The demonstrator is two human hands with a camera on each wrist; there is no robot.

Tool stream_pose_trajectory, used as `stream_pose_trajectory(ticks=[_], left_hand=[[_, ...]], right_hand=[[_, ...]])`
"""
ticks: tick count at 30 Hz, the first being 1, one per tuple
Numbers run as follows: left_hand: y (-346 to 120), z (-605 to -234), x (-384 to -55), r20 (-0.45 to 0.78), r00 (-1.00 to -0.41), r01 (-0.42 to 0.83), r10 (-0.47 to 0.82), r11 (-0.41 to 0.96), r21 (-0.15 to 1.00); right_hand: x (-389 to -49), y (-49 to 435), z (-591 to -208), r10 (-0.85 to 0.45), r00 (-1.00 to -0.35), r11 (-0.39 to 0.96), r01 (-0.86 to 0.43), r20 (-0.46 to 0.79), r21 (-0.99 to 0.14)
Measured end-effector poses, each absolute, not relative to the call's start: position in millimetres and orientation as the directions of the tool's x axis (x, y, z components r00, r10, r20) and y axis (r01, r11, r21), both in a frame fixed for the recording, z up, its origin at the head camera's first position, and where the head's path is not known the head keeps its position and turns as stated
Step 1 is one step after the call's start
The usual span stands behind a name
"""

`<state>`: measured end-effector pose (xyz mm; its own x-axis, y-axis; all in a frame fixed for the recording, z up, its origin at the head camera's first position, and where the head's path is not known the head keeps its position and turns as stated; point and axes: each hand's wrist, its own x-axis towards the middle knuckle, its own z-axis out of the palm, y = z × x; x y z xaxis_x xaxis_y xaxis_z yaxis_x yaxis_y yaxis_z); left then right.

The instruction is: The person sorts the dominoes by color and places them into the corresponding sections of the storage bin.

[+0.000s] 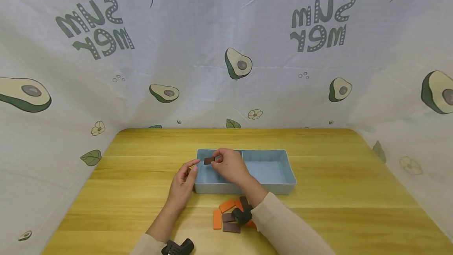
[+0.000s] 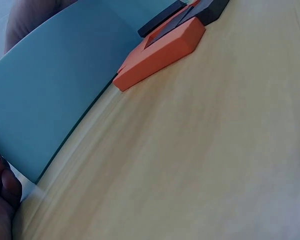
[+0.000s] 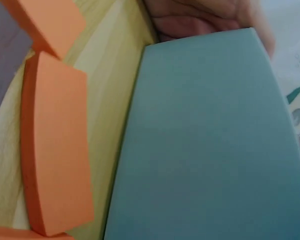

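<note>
A light blue two-compartment box [image 1: 233, 188] stands on the wooden table. Over its left compartment, my right hand [image 1: 231, 166] pinches a dark brown rectangular block [image 1: 209, 161] between thumb and fingers. My left hand [image 1: 181, 187] rests against the box's left end, its index finger and thumb near the rim. The right wrist view also catches this left hand [image 3: 200, 17] beside the box corner, fingers loosely bent. In front of the box lies a loose group of orange blocks [image 1: 217, 219] and brown blocks [image 1: 231, 227], partly covered by the right wrist camera.
A divider [image 1: 242, 155] splits the box; its right compartment floor [image 1: 269, 171] shows bare. Bare wooden table [image 1: 339, 176] stretches to both sides. Behind and beside the table hangs a pale cloth [image 1: 198, 23] printed with avocados.
</note>
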<state>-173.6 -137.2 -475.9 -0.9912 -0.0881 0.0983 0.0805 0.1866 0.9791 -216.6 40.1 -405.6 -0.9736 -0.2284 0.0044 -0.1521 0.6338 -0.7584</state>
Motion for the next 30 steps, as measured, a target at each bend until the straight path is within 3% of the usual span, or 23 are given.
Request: stream_pose_trajectory(ticks=[6,12,30], left_hand=[[-137.6,-476.0,-173.1,0.096,-0.992,0.079,-0.086,0.186,0.979],[-138.0,-476.2,-174.1,0.094,-0.992,0.078,-0.089,0.176,0.981],[-136.8,-474.0,-173.8,0.108,-0.99,0.09,-0.092,0.18,0.98]], right_hand=[[-221.4,30.0,-410.4,-0.235,-0.972,0.759,-0.2,0.025,-0.62],[-224.6,26.4,-411.5,-0.216,-0.976,0.81,-0.183,0.007,-0.557],[-227.0,30.3,-417.9,-0.232,-0.973,0.732,-0.16,-0.021,-0.662]])
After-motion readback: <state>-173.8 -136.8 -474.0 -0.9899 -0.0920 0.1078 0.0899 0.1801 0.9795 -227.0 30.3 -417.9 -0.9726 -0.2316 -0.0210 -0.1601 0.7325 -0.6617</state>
